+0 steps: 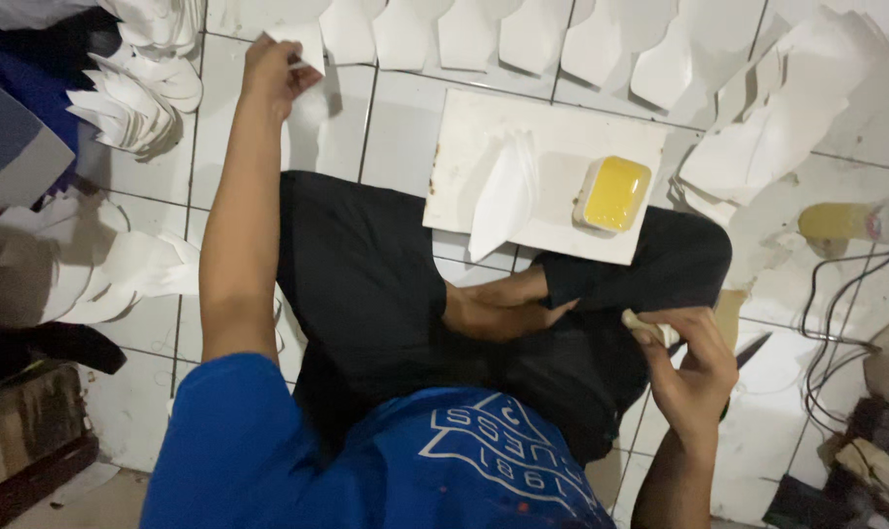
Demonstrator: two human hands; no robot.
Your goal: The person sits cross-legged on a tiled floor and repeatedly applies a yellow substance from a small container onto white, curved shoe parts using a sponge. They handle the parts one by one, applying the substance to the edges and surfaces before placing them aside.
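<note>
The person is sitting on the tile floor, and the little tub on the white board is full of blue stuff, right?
Not quite. The stuff in the little tub is yellow, not blue; the head view shows it. The rest holds: the tub sits on the white board, and the person sits on the tile floor.

The shaped sheets (601, 39) laid out in rows are white, as is the tiled floor (405, 127) with its dark grout lines. The board (464, 167) is white, and the tray (612, 194) on it holds a yellow fill. The trousers (366, 284) are black; the shirt (297, 460) is bright blue with a white geometric print. The cables (836, 323) are black.
</note>
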